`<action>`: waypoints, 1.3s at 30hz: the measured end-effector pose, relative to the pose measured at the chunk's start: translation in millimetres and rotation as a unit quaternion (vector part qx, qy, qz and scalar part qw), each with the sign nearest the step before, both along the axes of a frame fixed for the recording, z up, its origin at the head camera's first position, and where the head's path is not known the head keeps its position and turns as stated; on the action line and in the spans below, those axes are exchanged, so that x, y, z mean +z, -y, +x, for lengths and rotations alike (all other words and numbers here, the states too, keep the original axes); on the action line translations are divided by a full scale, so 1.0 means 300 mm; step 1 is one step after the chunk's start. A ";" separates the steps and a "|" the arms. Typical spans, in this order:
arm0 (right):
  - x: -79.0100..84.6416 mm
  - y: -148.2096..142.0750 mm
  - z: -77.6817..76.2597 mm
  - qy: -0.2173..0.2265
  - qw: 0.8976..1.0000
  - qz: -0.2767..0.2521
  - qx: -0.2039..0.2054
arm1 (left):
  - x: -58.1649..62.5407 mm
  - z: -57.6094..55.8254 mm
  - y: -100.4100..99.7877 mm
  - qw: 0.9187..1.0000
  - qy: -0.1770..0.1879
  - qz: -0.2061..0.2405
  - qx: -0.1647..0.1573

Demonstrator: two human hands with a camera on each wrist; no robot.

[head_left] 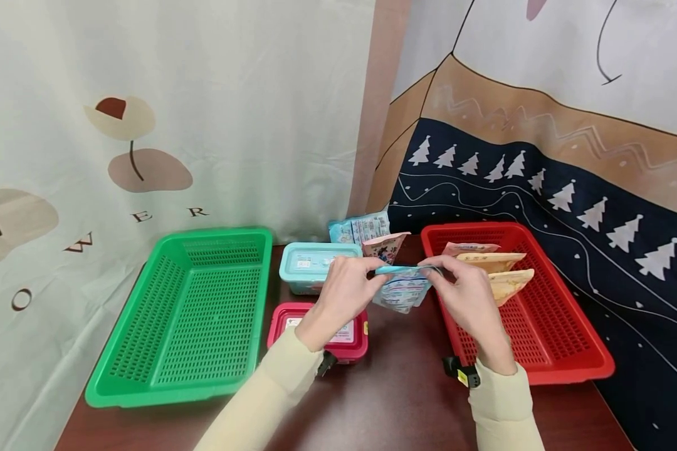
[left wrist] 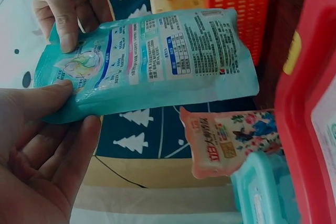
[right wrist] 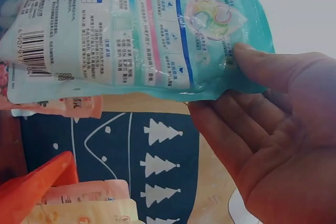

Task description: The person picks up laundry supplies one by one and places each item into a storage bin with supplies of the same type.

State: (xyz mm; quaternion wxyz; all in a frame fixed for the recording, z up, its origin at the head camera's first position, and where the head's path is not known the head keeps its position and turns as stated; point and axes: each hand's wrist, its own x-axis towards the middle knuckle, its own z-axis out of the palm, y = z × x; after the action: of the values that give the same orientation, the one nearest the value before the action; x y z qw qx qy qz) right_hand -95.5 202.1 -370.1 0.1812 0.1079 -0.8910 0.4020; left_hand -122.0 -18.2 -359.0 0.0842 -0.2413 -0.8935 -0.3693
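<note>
A teal printed pouch (head_left: 402, 291) hangs in the air between both hands, its top edge level in the head view. My left hand (head_left: 344, 285) pinches one top corner between thumb and fingers. The opposite corner is pinched by my right hand (head_left: 465, 294). In the left wrist view the pouch (left wrist: 173, 56) turns its text-covered back to the camera; a barcode shows on the pouch (right wrist: 131, 35) in the right wrist view. Behind it stands a pink floral pouch (head_left: 385, 246), next to a light-blue lidded box (head_left: 310, 263). A pinkish-red lidded box (head_left: 360, 343) sits under my left wrist.
On the left lies a green perforated basket (head_left: 203, 313). The red basket (head_left: 564, 338) at right holds several pouches, including a yellow pouch (head_left: 508, 285) standing upright. A blue-and-white pouch (head_left: 367, 227) leans at the curtain (head_left: 259, 125). The dark brown table (head_left: 383, 401) runs between the baskets.
</note>
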 end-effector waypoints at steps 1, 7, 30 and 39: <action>0.002 -0.003 0.003 0.003 1.000 -0.006 -0.001 | 0.002 0.002 -0.001 1.000 -0.003 0.005 -0.003; 0.011 -0.027 0.025 0.027 0.998 -0.048 -0.002 | 0.016 0.016 -0.016 0.999 -0.022 0.036 -0.014; 0.059 -0.133 0.080 -0.049 0.991 -0.119 -0.037 | 0.053 0.053 -0.153 0.987 -0.064 0.137 -0.049; 0.076 -0.184 0.107 -0.042 0.990 -0.118 -0.066 | 0.062 0.066 -0.222 0.989 -0.067 0.120 -0.053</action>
State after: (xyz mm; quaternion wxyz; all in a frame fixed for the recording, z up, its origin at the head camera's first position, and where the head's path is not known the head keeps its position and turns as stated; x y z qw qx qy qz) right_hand -63.3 257.3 -347.1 0.2563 0.0438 -0.8343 0.4861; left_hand -102.3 48.5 -340.4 0.1528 -0.3003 -0.8210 -0.4609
